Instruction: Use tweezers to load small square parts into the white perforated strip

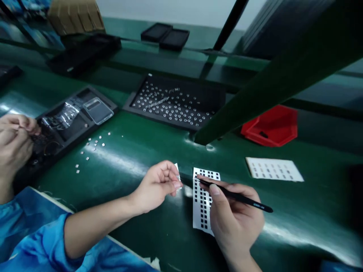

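My right hand (238, 215) grips black tweezers (241, 197), whose tips point left toward my other hand. Under the tweezers, partly covered by my right hand, a white sheet with rows of small black squares (200, 206) lies on the green table. My left hand (161, 181) is closed in a pinch, thumb against fingertips; whatever sits between them is too small to make out. A narrow white piece (177, 168) shows just behind those fingertips, and I cannot tell whether they hold it.
Small square pieces (95, 143) are scattered at left. A black tray (130, 104) carries many tiny parts; another (93, 130) holds a clear case (98, 110). A co-worker's hands (14, 143) are beside it. A green post (227, 117), red bin (272, 126) and white card (273, 169) stand right.
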A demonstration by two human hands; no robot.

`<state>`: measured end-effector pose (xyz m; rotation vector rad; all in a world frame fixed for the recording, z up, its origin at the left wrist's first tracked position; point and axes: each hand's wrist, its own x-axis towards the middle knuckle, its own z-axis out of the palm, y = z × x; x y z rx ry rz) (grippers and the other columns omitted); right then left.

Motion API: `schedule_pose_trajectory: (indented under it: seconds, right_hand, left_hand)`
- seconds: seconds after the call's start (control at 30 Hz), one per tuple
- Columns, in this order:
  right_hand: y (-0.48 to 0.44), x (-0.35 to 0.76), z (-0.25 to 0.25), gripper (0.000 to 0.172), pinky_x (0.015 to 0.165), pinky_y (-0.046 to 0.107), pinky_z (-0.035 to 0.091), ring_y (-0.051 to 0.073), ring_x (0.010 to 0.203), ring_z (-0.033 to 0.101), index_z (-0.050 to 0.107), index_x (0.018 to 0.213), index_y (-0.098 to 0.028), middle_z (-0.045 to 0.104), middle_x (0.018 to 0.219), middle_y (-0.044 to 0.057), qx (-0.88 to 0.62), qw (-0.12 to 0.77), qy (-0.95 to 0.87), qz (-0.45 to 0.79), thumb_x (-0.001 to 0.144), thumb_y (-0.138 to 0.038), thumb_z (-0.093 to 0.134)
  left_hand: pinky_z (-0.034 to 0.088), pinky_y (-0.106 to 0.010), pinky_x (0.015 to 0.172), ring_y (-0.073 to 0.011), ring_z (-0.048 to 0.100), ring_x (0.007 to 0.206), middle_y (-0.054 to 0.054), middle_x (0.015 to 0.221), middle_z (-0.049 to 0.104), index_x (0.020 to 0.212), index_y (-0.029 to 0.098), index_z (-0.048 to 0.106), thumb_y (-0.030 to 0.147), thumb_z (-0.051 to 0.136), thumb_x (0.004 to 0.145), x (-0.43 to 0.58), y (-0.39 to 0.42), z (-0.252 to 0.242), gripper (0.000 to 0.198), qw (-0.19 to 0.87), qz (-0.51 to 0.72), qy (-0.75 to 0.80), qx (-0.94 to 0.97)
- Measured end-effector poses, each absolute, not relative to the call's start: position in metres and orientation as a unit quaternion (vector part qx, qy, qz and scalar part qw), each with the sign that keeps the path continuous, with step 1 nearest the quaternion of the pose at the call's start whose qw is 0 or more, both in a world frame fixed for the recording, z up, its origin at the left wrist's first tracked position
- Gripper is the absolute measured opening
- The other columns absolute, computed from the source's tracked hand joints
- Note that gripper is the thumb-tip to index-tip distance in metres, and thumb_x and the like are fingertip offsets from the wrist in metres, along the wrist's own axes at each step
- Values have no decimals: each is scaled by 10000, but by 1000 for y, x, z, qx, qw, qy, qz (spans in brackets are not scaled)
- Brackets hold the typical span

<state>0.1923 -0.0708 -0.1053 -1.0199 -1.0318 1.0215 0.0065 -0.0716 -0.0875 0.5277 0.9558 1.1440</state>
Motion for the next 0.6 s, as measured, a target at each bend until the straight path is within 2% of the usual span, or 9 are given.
schedule_pose_trajectory:
  seconds: [0.1,0.27,0.4,0.5,0.6]
  right_hand:
    - [-69,193,-109,320,840,383,739,272,881,897,644,989,-243,887,971,55,-450,631,-433,460,904,-279,950]
    - [-71,193,-109,390,753,312,720,278,847,897,635,970,-235,886,946,76,-464,627,-406,476,859,-351,990]
    - [-71,193,-105,400,675,271,695,278,810,894,624,955,-235,891,947,112,-465,617,-403,490,870,-405,976]
    - [-71,194,-102,428,618,279,676,295,801,892,611,942,-239,890,961,132,-468,605,-400,505,862,-449,975]
    - [-69,195,-101,434,622,304,679,310,823,893,604,938,-244,889,967,136,-464,601,-398,514,861,-466,970]
  left_hand:
    - [518,-183,564,-69,636,555,1,746,749,813,162,631,196,1003,707,5,-71,-86,388,693,524,430,246]
    - [591,-209,637,-112,738,658,-68,863,832,946,143,798,290,1033,728,-26,-57,-71,353,636,558,459,270]
    - [634,-241,692,-130,751,698,-113,896,839,900,108,838,195,987,725,-79,-15,-45,246,488,607,534,330]
    - [645,-240,807,-107,759,769,-103,940,833,956,113,813,89,854,818,-118,37,-26,146,401,623,583,334]
    - [640,-266,918,-99,758,819,-85,945,816,978,113,767,40,777,884,-144,94,-19,119,329,612,627,353]
